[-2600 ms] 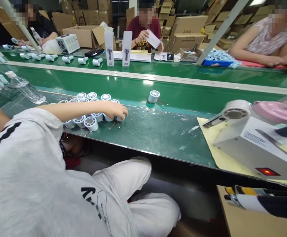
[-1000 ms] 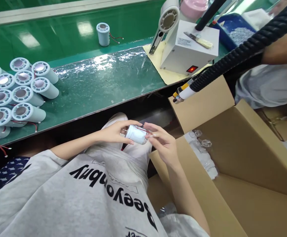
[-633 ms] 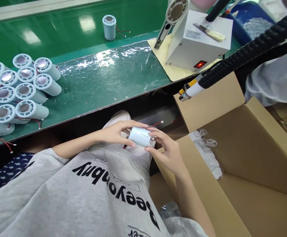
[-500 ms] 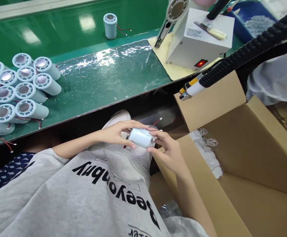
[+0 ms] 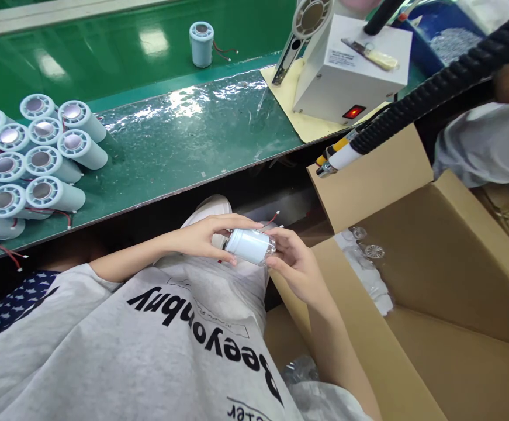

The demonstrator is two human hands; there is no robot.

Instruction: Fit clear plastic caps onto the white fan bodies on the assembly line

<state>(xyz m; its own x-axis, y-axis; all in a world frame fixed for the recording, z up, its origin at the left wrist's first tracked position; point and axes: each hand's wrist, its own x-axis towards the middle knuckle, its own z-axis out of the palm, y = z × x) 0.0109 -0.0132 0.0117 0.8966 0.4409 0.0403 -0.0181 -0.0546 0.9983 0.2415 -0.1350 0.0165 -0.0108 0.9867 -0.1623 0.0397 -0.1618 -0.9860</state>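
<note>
Above my lap, a light-blue cylinder (image 5: 249, 245) lies on its side between my two hands. A clear plastic piece (image 5: 271, 246) sits at its right end, and a thin red wire with a white connector sticks out behind. My left hand (image 5: 213, 237) grips the left end between thumb and fingers. My right hand (image 5: 295, 263) closes round the right end, thumb below and fingers above, on the clear piece. Several similar blue cylinders (image 5: 46, 159) with red and black wires rest in a group on the bench at the left.
A single blue cylinder (image 5: 201, 45) stands on the green belt. On the bench (image 5: 184, 152) sits a white box device (image 5: 353, 70) with a lit red switch. A black corrugated hose (image 5: 429, 93) crosses the right side. An open carton (image 5: 438, 257) holds clear plastic pieces; another person's sleeve (image 5: 486, 146) is beyond.
My right fingers have shifted slightly on the clear end, uncovering more of it. The lone cylinder on the belt appears a little further right. Another person's arm has come in at the right edge.
</note>
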